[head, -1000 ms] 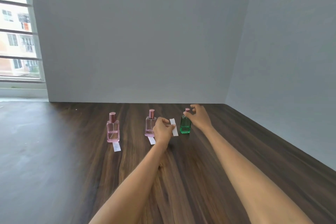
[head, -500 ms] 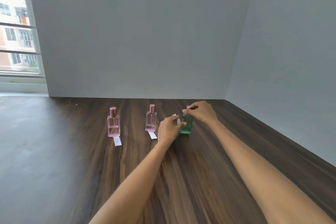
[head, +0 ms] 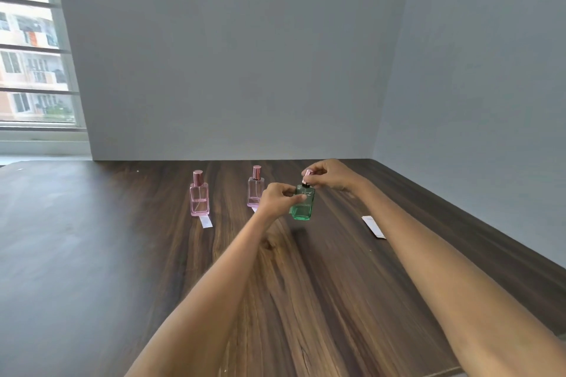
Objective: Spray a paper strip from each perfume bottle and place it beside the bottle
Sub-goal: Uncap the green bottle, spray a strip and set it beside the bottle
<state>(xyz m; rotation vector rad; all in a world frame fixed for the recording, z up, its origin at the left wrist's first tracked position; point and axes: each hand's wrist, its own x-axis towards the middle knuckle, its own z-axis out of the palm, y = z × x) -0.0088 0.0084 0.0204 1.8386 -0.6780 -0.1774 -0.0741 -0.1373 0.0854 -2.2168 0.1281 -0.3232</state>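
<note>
A green perfume bottle (head: 302,206) stands at the right end of a row on the wooden table (head: 306,285). My left hand (head: 277,199) grips its body from the left. My right hand (head: 332,176) pinches its pink cap (head: 308,174), which sits just above the black nozzle. Left of it stand two pink bottles, one in the middle (head: 254,191) and one at the far left (head: 199,197). A white paper strip lies in front of each: (head: 205,221) by the left bottle, (head: 254,209) partly hidden behind my left hand. No strip shows in either hand.
Another white paper strip (head: 373,226) lies flat on the table to the right of the green bottle, beside my right forearm. Grey walls close off the table at the back and right. A window is at the far left.
My left hand moved right from beside the middle bottle and took hold of the green bottle. My right hand closed on its cap. The strip my left hand held is out of sight.
</note>
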